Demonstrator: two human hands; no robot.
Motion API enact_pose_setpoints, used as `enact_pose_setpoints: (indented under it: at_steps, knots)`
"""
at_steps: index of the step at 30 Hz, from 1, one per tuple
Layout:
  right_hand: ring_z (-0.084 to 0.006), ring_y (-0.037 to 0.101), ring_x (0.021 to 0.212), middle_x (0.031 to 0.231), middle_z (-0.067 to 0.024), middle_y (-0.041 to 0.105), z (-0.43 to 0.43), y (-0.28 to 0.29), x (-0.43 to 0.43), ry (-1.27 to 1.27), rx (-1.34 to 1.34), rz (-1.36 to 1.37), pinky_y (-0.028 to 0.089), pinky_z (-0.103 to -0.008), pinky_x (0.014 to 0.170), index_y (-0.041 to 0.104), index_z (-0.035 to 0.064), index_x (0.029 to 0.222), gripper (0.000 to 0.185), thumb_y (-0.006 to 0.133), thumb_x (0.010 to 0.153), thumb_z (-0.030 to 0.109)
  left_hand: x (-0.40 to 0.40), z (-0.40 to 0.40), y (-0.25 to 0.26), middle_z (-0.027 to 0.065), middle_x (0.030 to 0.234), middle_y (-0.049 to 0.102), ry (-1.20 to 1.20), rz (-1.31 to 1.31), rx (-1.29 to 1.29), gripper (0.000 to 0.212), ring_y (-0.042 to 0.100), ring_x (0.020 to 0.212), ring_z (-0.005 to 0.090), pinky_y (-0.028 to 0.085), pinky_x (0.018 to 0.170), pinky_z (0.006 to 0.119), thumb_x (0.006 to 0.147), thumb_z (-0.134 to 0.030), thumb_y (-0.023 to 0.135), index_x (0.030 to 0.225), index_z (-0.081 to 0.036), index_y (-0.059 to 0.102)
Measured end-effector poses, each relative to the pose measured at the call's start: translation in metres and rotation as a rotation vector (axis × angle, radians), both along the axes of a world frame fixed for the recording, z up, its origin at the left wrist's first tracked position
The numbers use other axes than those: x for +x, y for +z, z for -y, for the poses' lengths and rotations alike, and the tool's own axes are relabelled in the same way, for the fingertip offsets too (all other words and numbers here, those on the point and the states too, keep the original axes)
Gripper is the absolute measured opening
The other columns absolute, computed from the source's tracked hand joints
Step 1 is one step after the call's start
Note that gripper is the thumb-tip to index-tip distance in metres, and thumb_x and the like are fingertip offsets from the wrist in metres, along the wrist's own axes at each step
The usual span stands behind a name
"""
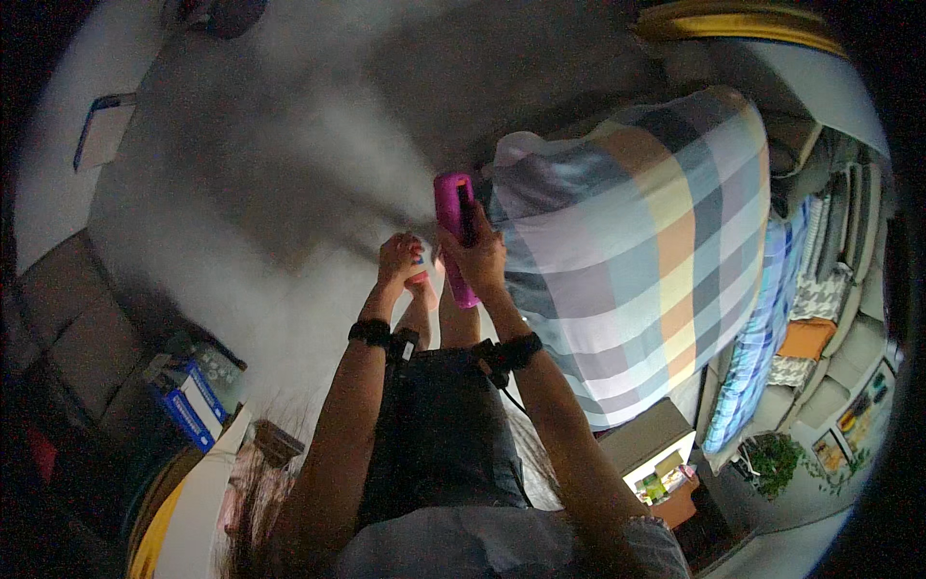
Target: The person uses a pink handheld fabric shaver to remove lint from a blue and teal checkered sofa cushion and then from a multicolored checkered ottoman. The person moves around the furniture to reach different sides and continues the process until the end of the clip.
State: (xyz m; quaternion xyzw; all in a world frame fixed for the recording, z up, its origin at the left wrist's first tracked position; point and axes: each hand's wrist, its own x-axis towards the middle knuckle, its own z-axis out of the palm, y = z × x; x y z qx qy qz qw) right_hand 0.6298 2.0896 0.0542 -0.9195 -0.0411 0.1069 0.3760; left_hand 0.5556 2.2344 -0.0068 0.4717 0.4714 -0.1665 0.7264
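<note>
My right hand [477, 253] is closed around a long magenta object [452, 217], which has a dark slot on its upper part; its exact kind is unclear. Beside it on the left, my left hand [401, 257] has curled fingers around a small object [419, 271] with red and blue parts, mostly hidden by the fingers. The two hands are apart. Below them show my bare legs and feet on the pale floor. Dark bands with small devices sit on both wrists.
Right of my hands, a checked cloth [636, 239] covers a large piece of furniture. Further right stand a sofa with an orange cushion [806, 339] and a green plant [770, 463]. A lit compartment [662, 474] lies lower right. Blue-edged boxes or folders [192, 409] are at lower left.
</note>
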Motion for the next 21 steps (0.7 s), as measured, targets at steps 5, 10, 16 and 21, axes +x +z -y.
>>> enact_pose_setpoints:
  at_steps: [5,10,16,21]
  knots:
    - [-0.0245,0.057,0.081,0.105,-0.0145,0.061,0.096,0.062,0.017,-0.185,-0.047,-0.092,0.047,-0.0368,0.074,0.04,0.0094,0.137,0.072,0.071,0.077,0.034,0.034,0.015,0.0,0.0063,0.085,0.064,-0.133,0.011,0.011,0.044,0.055,0.067,0.011,0.045,0.058,0.027,0.087,-0.047,0.06,0.096,-0.004,0.061]
    - [-0.0264,0.058,0.083,0.108,-0.0173,0.062,0.218,0.122,0.01,-0.65,-0.596,-0.085,0.046,-0.036,0.076,0.037,0.0068,0.14,0.075,0.069,0.078,0.035,0.077,0.081,-0.029,0.0072,0.09,0.064,-0.312,0.084,0.072,0.053,0.059,0.081,0.0153,0.047,0.066,0.032,0.086,-0.053,0.058,0.104,-0.003,0.061]
    - [-0.0237,0.057,0.1,0.12,-0.0131,0.058,0.186,0.054,-0.04,-0.491,-0.723,0.297,0.036,-0.0353,0.085,0.046,0.0045,0.131,0.067,0.07,0.074,0.029,0.078,0.061,-0.055,0.0124,0.092,0.064,-0.447,0.044,0.05,0.056,0.061,0.08,0.0223,0.049,0.061,0.036,0.087,-0.052,0.055,0.103,0.001,0.06]
    - [-0.0331,0.053,0.104,0.126,-0.0173,0.054,0.077,0.042,-0.045,-0.277,-0.387,0.257,0.039,-0.0427,0.088,0.039,0.004,0.137,0.079,0.078,0.069,0.017,0.08,0.05,-0.049,0.0138,0.091,0.062,-0.438,-0.124,0.025,0.06,0.061,0.076,0.0249,0.051,0.06,0.036,0.083,-0.054,0.06,0.105,0.003,0.057]
